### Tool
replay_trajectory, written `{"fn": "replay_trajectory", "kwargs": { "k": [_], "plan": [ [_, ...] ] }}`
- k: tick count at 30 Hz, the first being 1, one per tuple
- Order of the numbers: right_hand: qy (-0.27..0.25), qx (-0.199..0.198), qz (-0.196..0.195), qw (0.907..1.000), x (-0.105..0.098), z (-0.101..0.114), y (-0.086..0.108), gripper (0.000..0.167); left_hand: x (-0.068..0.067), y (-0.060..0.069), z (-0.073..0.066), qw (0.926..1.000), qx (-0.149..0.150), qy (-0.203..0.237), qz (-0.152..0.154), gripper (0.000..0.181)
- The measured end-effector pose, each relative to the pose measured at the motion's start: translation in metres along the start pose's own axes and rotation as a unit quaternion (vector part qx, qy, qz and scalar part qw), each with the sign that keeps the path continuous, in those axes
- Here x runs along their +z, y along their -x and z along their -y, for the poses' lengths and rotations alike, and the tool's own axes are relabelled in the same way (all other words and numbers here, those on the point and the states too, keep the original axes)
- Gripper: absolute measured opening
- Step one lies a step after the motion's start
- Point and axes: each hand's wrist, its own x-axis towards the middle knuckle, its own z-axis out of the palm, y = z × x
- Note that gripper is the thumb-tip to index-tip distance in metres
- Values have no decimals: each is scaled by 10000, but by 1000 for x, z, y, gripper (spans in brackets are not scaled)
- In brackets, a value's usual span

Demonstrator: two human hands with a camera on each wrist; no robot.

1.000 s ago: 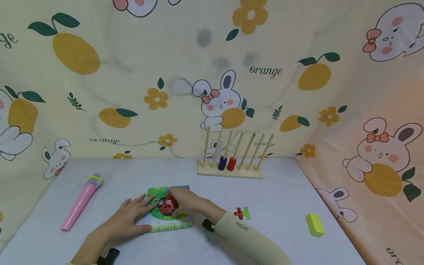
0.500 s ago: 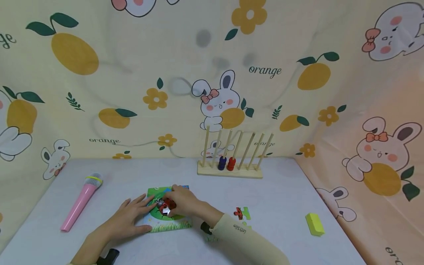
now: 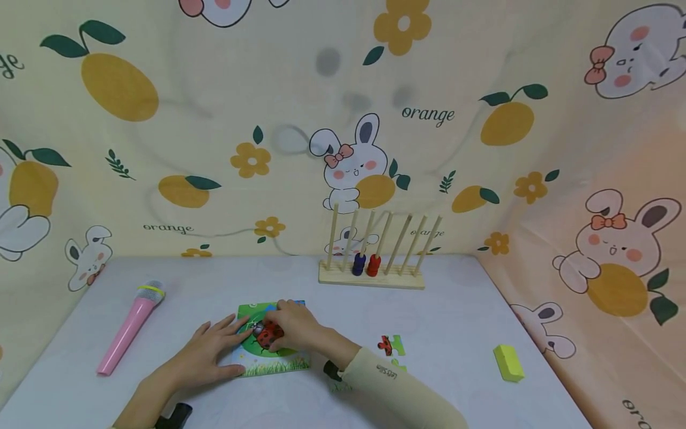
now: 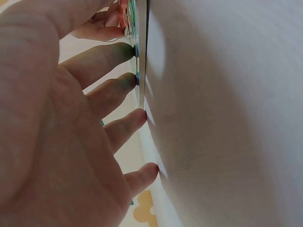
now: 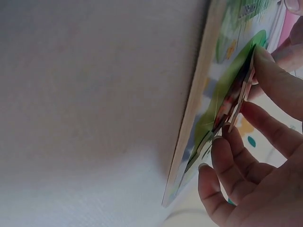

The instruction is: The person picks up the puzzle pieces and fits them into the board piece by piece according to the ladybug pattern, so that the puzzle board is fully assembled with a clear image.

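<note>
A wooden ladybug jigsaw board [image 3: 273, 368] lies on the table between both hands. My left hand [image 3: 211, 353] rests at its left side with fingers spread; in the left wrist view two fingertips touch the board's edge, and the other two reach the tabletop. Over the ladybug picture, my right hand [image 3: 300, 326] pinches a thin puzzle piece [image 5: 245, 87] between thumb and fingers. This piece stands tilted against the board in the right wrist view, one edge raised. Part of the board's upper right is hidden behind the right hand.
Loose red and green puzzle pieces [image 3: 396, 344] lie right of the board, others partly behind the right sleeve. A pink toy microphone [image 3: 128, 330] lies left. At the back stands a wooden peg rack [image 3: 370, 280] with blue and red beads. A yellow-green block [image 3: 509, 363] sits right.
My right hand has shifted slightly over the ladybug, and the white glare on the puzzle piece is gone. The left hand stays in place on the board's edge.
</note>
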Motion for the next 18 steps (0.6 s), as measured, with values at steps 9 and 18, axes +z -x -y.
{"fn": "replay_trajectory", "kwargs": {
  "k": [9, 18],
  "plan": [
    [39, 17, -52, 10000, 1, 1, 1, 49, 1, 0, -1, 10000, -51, -10, -34, 78],
    [10, 41, -74, 10000, 1, 2, 2, 47, 1, 1, -1, 9999, -35, -61, -75, 77]
  ]
}}
